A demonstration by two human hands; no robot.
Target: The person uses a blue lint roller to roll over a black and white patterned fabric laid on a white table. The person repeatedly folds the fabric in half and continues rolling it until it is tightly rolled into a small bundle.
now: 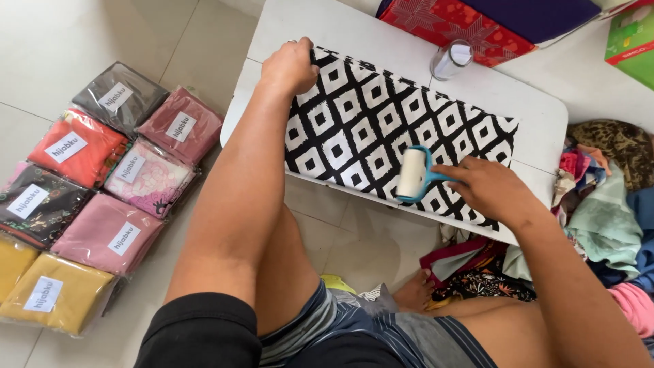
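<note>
**Low White Table on Tiled Floor: Lint Roller on Patterned Cloth**

Pale floor tiles [82,41] surround a low white table [327,27] with rounded corners. A folded black-and-white diamond-patterned cloth [368,123] lies flat across the tabletop, its near edge overhanging the table's front edge.

Left hand [289,67]: closed, knuckles up, pressing down on the far left corner of the cloth.

Right hand [487,185]: closed around the blue handle of a lint roller [413,174]. The white roller drum rests on the cloth near its front edge.

At the table's far side stand a clear plastic cup [451,60], a red patterned box [456,24] and a green box [630,44].

On the floor to the left, clear-bagged folded fabrics [109,184] lie in rows, each with a white label; colours include grey, maroon, orange, pink, black and mustard. To the right of the table sits a loose heap of mixed clothes [599,211].
</note>
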